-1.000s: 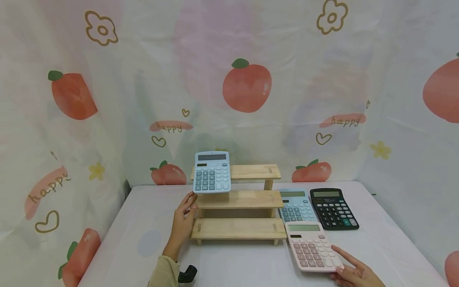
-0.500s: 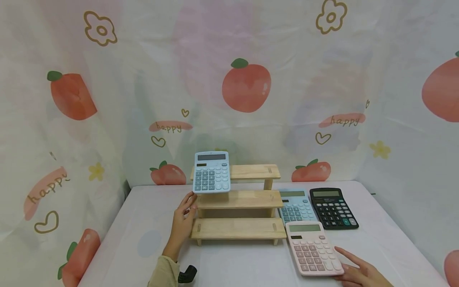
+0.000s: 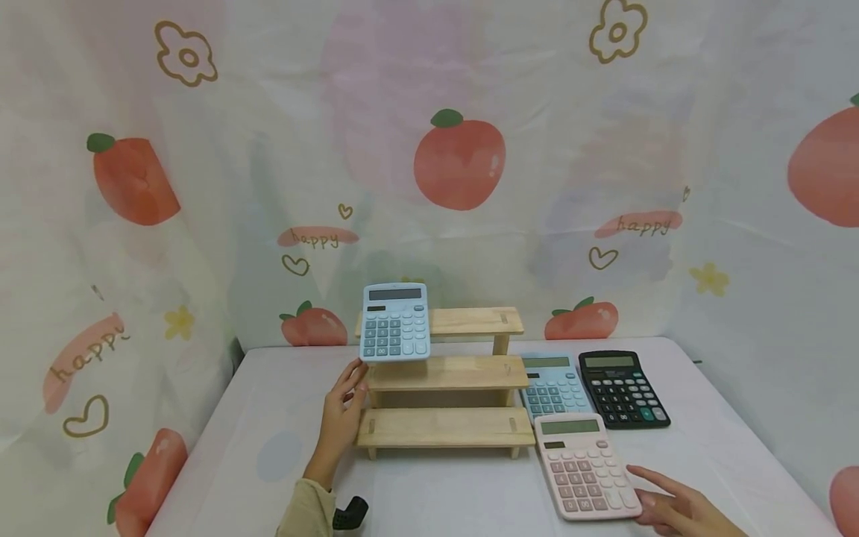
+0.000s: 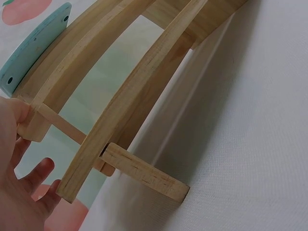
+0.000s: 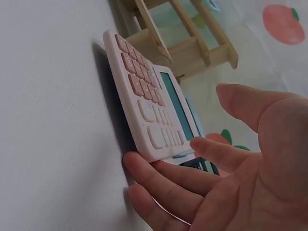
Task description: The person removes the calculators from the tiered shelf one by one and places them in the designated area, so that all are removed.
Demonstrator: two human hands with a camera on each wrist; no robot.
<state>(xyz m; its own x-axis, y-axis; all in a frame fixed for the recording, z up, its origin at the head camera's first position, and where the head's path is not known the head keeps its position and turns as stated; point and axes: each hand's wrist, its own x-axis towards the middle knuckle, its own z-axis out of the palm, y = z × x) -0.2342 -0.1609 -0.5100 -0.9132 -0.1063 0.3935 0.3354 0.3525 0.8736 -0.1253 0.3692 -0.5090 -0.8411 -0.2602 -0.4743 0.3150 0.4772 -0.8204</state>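
Note:
A three-step wooden display stand (image 3: 443,425) is in the middle of the table, a light-blue calculator (image 3: 394,321) propped on its upper left. My left hand (image 3: 344,410) grips the stand's left end at the middle step; in the left wrist view its fingertips (image 4: 44,167) reach down beside the lower plank. To the right of the stand lies a pink calculator (image 3: 587,470), display facing up. My right hand (image 3: 681,503) has its fingers extended at the calculator's near right corner. In the right wrist view the thumb (image 5: 240,101) is apart from it, and fingertips (image 5: 134,163) lie right at its edge.
Behind the pink calculator are a second light-blue calculator (image 3: 553,384), partly covered by it, and a black calculator (image 3: 624,391). A small black curved object (image 3: 352,513) is beside the left sleeve (image 3: 307,507). A fruit-printed curtain (image 3: 463,246) backs the table.
The pink calculator's near end has come slightly down and toward me. My right hand has loosened and drawn a little to the right. The left hand stays on the stand.

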